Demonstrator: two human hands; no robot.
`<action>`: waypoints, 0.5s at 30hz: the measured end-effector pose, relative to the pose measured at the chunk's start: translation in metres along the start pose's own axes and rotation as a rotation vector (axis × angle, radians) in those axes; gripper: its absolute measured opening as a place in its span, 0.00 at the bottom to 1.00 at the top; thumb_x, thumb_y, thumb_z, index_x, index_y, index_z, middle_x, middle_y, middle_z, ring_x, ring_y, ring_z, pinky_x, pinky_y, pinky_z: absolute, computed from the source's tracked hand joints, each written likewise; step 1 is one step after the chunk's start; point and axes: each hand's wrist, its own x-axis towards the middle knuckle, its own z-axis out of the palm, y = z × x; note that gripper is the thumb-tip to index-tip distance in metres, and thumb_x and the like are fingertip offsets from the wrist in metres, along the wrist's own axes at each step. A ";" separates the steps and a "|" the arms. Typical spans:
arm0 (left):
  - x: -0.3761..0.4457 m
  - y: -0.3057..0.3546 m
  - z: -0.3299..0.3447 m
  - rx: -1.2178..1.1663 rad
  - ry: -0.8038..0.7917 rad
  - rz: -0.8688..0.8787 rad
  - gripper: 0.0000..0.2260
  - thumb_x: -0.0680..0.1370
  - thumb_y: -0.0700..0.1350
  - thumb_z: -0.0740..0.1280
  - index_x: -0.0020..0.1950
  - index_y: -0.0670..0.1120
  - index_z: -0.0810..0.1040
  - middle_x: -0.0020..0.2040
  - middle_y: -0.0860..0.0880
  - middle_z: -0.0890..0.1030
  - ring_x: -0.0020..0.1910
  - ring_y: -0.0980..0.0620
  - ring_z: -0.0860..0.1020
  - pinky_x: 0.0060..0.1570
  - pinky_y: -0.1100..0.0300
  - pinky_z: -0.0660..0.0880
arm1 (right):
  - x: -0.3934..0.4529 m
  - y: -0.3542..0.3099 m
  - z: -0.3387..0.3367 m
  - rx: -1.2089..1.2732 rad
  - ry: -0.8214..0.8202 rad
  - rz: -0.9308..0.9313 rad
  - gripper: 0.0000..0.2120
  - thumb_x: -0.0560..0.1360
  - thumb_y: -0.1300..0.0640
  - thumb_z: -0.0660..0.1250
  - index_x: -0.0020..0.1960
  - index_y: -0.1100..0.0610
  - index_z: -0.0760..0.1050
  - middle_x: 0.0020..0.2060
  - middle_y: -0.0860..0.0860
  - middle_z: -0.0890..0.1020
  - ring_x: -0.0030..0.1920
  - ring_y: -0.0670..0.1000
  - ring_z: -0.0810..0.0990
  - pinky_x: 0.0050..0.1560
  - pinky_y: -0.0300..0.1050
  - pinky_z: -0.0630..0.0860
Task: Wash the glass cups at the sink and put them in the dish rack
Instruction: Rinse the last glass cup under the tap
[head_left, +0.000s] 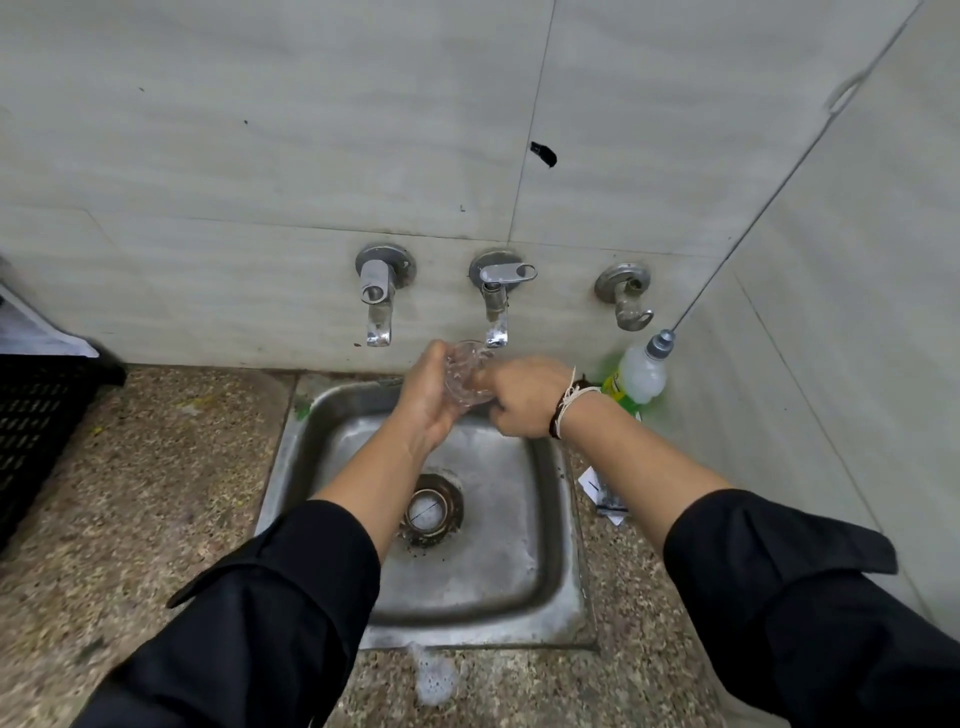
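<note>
Patterned glass cup (465, 376) under the middle tap (496, 312), above the sink (540, 545); left hand (423, 400) grips it. Right hand (524, 397) touches it; its grip is hidden, state indeterminate.

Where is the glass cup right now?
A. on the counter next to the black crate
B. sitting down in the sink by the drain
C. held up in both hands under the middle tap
C: the glass cup is gripped by the left hand and the right hand, just below the middle tap, above the sink.
</note>
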 end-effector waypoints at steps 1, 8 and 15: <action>0.000 -0.001 0.001 -0.010 0.021 0.004 0.12 0.79 0.44 0.58 0.44 0.44 0.80 0.37 0.46 0.82 0.35 0.49 0.80 0.33 0.59 0.78 | 0.001 -0.002 0.001 -0.035 0.008 -0.003 0.30 0.73 0.54 0.65 0.74 0.51 0.67 0.71 0.51 0.73 0.65 0.58 0.76 0.55 0.47 0.74; 0.005 -0.004 -0.002 -0.047 0.056 0.031 0.11 0.78 0.46 0.59 0.45 0.45 0.80 0.39 0.46 0.80 0.36 0.49 0.79 0.35 0.58 0.75 | -0.001 -0.008 -0.004 -0.124 0.020 0.003 0.29 0.69 0.48 0.60 0.70 0.49 0.71 0.68 0.48 0.75 0.60 0.58 0.80 0.51 0.51 0.79; 0.002 0.001 -0.005 -0.036 0.060 0.048 0.12 0.78 0.47 0.59 0.47 0.43 0.79 0.39 0.43 0.79 0.38 0.46 0.79 0.38 0.55 0.78 | -0.005 -0.004 -0.002 0.054 -0.081 -0.020 0.39 0.68 0.55 0.67 0.78 0.53 0.62 0.77 0.51 0.64 0.71 0.57 0.71 0.60 0.46 0.73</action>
